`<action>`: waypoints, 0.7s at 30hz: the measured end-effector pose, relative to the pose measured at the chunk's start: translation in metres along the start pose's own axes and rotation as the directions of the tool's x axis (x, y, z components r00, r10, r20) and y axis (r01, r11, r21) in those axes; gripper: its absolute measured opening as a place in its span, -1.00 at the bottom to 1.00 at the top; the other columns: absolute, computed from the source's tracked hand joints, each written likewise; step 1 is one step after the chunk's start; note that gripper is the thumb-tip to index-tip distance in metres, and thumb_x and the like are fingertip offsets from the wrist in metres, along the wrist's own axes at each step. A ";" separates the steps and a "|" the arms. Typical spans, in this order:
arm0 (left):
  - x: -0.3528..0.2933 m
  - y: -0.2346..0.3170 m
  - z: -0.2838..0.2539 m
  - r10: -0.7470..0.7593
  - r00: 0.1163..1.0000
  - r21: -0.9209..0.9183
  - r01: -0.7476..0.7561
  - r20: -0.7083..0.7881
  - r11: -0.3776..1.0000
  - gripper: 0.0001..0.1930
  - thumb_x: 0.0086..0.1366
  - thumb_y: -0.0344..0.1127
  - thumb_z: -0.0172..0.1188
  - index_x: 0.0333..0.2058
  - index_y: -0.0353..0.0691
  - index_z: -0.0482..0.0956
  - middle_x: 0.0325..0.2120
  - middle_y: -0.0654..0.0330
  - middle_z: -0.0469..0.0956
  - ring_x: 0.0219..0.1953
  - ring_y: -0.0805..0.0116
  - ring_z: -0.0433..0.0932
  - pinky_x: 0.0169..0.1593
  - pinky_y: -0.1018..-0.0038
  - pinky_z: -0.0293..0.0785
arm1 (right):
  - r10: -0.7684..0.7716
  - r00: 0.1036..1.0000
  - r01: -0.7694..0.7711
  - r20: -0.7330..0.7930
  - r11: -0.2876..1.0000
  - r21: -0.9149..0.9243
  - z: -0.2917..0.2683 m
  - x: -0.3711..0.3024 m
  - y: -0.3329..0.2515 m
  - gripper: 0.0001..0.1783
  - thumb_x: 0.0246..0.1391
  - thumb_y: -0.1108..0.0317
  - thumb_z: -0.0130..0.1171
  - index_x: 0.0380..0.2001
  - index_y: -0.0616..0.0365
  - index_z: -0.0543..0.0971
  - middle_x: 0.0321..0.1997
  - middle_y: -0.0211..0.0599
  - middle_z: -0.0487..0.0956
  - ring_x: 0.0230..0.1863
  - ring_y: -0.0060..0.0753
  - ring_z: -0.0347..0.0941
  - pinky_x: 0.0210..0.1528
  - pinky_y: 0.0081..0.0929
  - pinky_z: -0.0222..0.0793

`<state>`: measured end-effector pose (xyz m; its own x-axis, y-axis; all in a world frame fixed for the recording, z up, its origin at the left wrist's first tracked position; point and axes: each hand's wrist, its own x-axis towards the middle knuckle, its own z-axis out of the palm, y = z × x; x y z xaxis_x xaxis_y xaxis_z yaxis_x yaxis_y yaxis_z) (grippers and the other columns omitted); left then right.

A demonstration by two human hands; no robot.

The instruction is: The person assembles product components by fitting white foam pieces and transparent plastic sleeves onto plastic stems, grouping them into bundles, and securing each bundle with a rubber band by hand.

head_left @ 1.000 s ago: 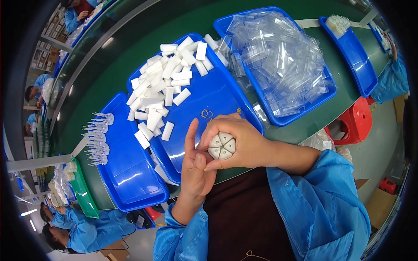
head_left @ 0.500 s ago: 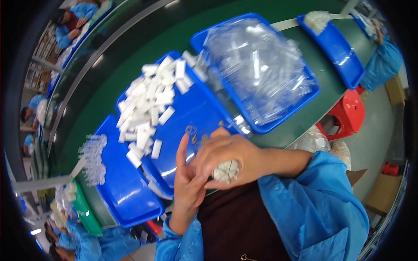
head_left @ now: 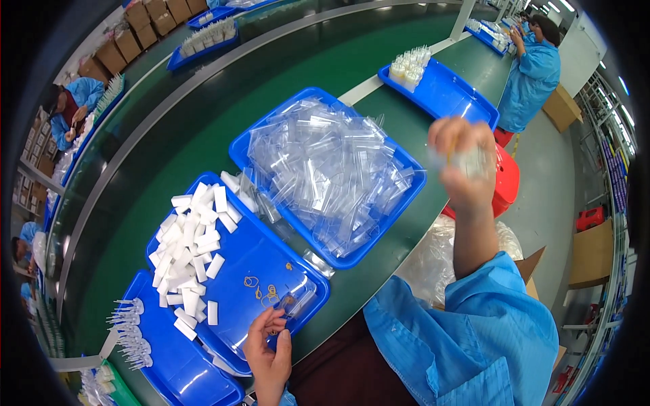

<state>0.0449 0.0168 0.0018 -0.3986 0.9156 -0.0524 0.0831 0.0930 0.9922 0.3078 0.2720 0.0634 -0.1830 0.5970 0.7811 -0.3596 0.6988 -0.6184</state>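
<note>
Raised over the table's right edge, my right hand [head_left: 459, 186] is smeared by motion. Its fingers are closed round a whitish, partly see-through bundle [head_left: 474, 164], with a yellowish streak beside it. What the bundle is made of cannot be made out. My left hand [head_left: 269, 352] is at the near edge of a blue tray [head_left: 233, 271], thumb and fingers apart, with no held object visible. Just beyond its fingertips lie thin yellow rubber bands [head_left: 271, 295] and a clear plastic piece [head_left: 301, 301]. White rectangular blocks [head_left: 186, 250] are heaped in the tray's left part.
A blue tray of clear plastic sleeves [head_left: 325, 176] stands beyond. At left, another blue tray [head_left: 169, 358] bears clear spiky pieces [head_left: 132, 335]. Bundles [head_left: 409, 68] stand in a far tray. A red stool [head_left: 504, 179] is at right; a co-worker [head_left: 538, 74] stands behind.
My hands were together round the bundle; now they are apart. The right has carried the bundle up and to the right, while the left has come down over the tray. The view has shifted.
</note>
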 end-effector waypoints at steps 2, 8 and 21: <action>0.002 0.001 -0.002 0.036 0.995 0.249 -0.060 0.098 0.967 -0.58 0.12 -0.62 0.03 0.01 -0.37 0.33 -0.17 0.04 0.47 -0.21 0.39 0.46 -0.10 0.53 0.39 | 0.136 0.974 -0.153 -0.182 0.985 -0.082 -0.040 0.015 0.019 -0.62 -0.27 0.54 0.36 -0.39 0.07 0.38 -0.37 -0.36 0.45 -0.29 -0.51 0.38 -0.29 -0.61 0.29; -0.006 0.013 0.003 0.037 0.998 0.375 -0.057 0.059 0.925 -0.60 0.05 -0.61 0.11 -0.07 -0.36 0.42 -0.29 0.05 0.54 -0.27 0.37 0.50 -0.13 0.51 0.41 | 0.232 0.680 -0.458 -0.696 0.875 -0.155 -0.184 0.065 0.129 -0.74 -0.12 0.37 0.33 -0.37 0.06 0.45 -0.48 -0.47 0.45 -0.49 -0.59 0.35 -0.49 -0.60 0.24; -0.004 0.003 -0.001 0.406 0.914 0.535 -0.340 -0.006 0.773 -0.77 -0.01 -0.60 0.12 -0.30 -0.33 0.53 -0.42 0.07 0.58 -0.35 0.18 0.54 -0.22 0.42 0.42 | 0.204 0.455 -0.822 -0.867 0.470 -0.321 -0.335 0.085 0.270 -0.58 -0.07 0.05 0.26 -0.36 0.24 0.58 -0.41 -0.23 0.58 -0.41 -0.41 0.47 -0.32 -0.47 0.38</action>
<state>0.0453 0.0133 0.0052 -0.3359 0.8721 0.3559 0.6887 -0.0304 0.7245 0.5020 0.6437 -0.0664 0.6368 0.7556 0.1537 0.2748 -0.0362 -0.9608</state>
